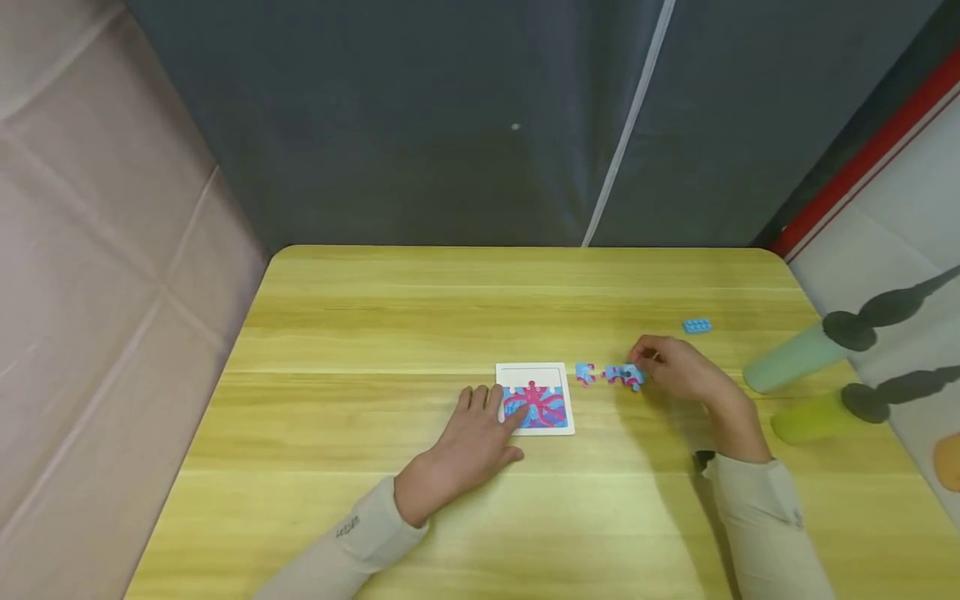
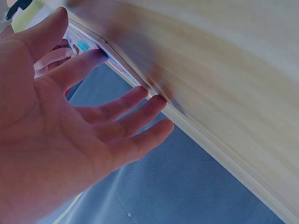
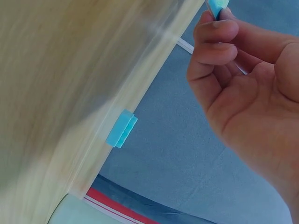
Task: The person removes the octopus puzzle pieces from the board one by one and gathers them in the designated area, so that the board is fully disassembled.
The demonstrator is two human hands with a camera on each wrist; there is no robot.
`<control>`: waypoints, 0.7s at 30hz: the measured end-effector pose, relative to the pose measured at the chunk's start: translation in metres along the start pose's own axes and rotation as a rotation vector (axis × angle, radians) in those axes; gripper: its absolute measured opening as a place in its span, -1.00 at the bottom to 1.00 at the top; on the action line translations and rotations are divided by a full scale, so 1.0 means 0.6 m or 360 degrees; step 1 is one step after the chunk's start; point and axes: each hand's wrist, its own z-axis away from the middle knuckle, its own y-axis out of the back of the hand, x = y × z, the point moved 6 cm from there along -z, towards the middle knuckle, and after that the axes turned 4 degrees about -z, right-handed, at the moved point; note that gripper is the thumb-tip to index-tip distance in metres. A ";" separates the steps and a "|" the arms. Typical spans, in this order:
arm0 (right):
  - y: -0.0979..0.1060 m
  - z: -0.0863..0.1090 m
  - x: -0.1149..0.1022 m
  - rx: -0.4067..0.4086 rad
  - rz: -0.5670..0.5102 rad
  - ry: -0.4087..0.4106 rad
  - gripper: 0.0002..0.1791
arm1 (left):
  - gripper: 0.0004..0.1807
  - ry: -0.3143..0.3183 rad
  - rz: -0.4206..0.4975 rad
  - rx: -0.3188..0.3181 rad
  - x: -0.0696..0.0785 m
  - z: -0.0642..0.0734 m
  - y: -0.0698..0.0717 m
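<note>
A white puzzle frame (image 1: pixel 567 423) lies on the table, its lower part filled with pink octopus pieces on blue; its upper strip shows bare white. My left hand (image 1: pixel 471 440) rests with spread, fairly straight fingers on the frame's left edge, the index fingertip on the picture. To the frame's right, my right hand (image 1: pixel 678 367) pinches a blue and pink puzzle piece (image 1: pixel 634 377) between thumb and fingers; the right wrist view shows the tip of that piece (image 3: pixel 217 6). Another piece (image 1: pixel 612 373) is close beside it, and a loose piece (image 1: pixel 585 373) lies nearer the frame.
A blue toy brick (image 1: pixel 697 326) with studs sits beyond my right hand. At the table's right side stand a pale green bottle (image 1: pixel 787 360) and a yellow-green bottle (image 1: pixel 810 418), both with dark tops. A dark grey curtain (image 1: pixel 405 125) hangs behind the table's far edge.
</note>
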 end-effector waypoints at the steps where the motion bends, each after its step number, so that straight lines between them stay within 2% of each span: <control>1: 0.001 0.001 0.001 -0.0002 0.0004 -0.0001 -0.87 | -0.31 -0.0001 -0.0002 0.0000 0.000 0.000 0.000; 10: 0.008 0.006 0.015 -0.0017 0.0042 -0.0068 -0.86 | -0.32 0.0000 0.0018 0.0018 0.001 -0.001 0.000; 21: 0.013 0.006 0.024 -0.0001 0.0054 -0.0055 -0.86 | -0.31 0.0007 -0.0009 0.0021 0.000 -0.002 -0.001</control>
